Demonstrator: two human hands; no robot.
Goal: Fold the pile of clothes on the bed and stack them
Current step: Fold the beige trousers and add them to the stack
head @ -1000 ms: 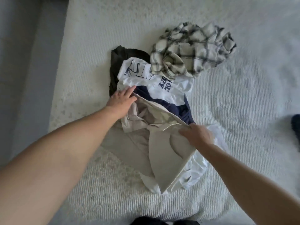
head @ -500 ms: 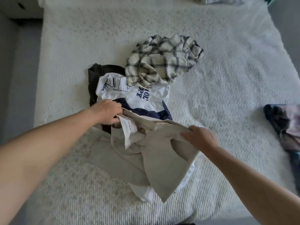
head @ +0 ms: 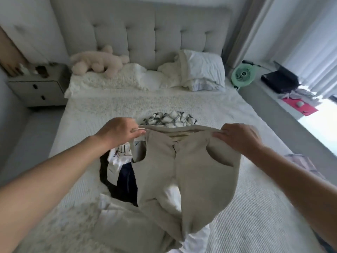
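Above the bed (head: 246, 216), we are holding beige trousers (head: 182, 172) up by the waistband, left hand (head: 118, 132) and right hand (head: 238, 137) each pinching a corner, legs trailing onto the clothes pile (head: 120, 172).

1 beige trousers (head: 184, 167), 1 plaid shirt (head: 168, 118) at 12 o'clock, 1 white printed tee (head: 118, 157), 1 plush toy (head: 99, 63), 2 pillows (head: 202, 70), 1 fan (head: 242, 75), 2 hands (head: 118, 132).

I see open bed (head: 228, 106) toward the right edge and ahead to the pillows (head: 200, 70); the clothes pile (head: 124, 172) and plaid shirt (head: 167, 118) block the middle.
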